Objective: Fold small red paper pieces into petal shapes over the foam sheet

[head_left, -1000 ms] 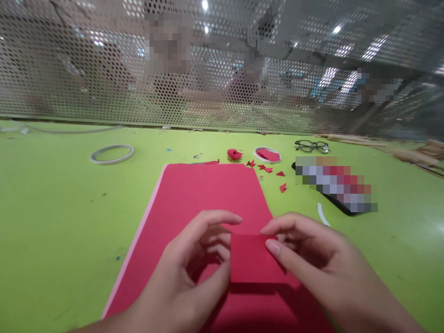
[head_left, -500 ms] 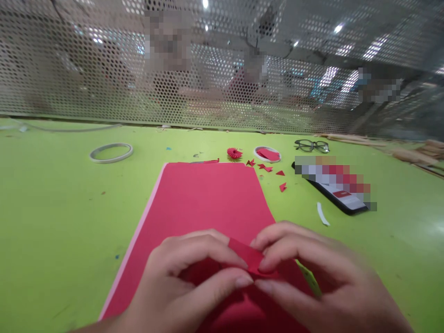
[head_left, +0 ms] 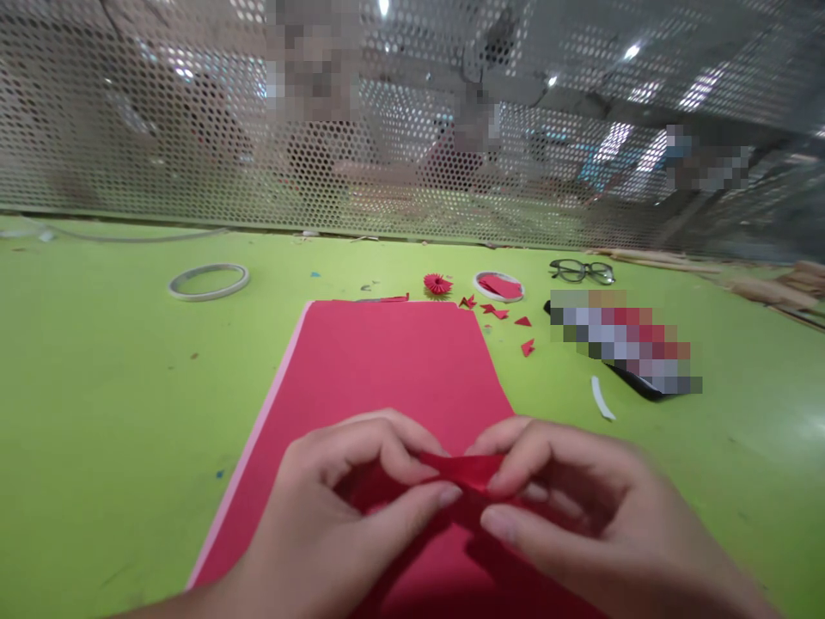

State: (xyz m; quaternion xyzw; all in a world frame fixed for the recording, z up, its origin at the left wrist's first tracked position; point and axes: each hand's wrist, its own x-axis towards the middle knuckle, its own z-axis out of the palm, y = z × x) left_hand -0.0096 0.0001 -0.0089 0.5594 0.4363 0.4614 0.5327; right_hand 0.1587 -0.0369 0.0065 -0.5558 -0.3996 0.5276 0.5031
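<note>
Both my left hand (head_left: pixel 361 490) and my right hand (head_left: pixel 567 499) pinch the small red paper (head_left: pixel 467 468) just above the big red sheet (head_left: pixel 393 361). Half a second ago it slanted down to the right between my fingers; now its upper edge runs nearly level. The paper looks narrow and bent, its ends hidden by fingers.
</note>
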